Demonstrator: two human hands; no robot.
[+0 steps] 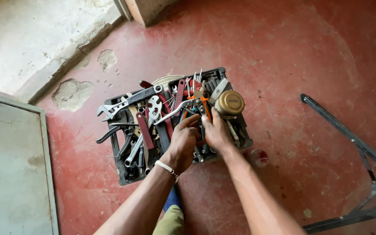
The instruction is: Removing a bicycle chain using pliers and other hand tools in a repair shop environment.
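Pliers with orange handles (202,103) lie on top of the heap in a black tool tray (119,167), just beyond the fingertips of both hands. The left hand (182,142), a beaded bracelet (167,167) on its wrist, has its fingers (190,122) curled down into the tools just short of the pliers; whether they pinch anything cannot be told. The right hand (216,132) lies against it, fingers (206,122) together and pointing at the orange handles. Left of the fingers lie an adjustable wrench (125,103), spanners and red-handled tools; just right of them sits a round brass-coloured part (229,103). The tray rests on a worn red-painted concrete floor (292,56) with patches chipped to bare grey. Near the right forearm stands a small clear pot with a red lid (257,157). Beyond the tray's left end a raised grey concrete step (31,43) borders the floor; a grey metal panel (9,174) fills the near left, and a dark metal frame (353,143) stands well to the right, with open floor between.
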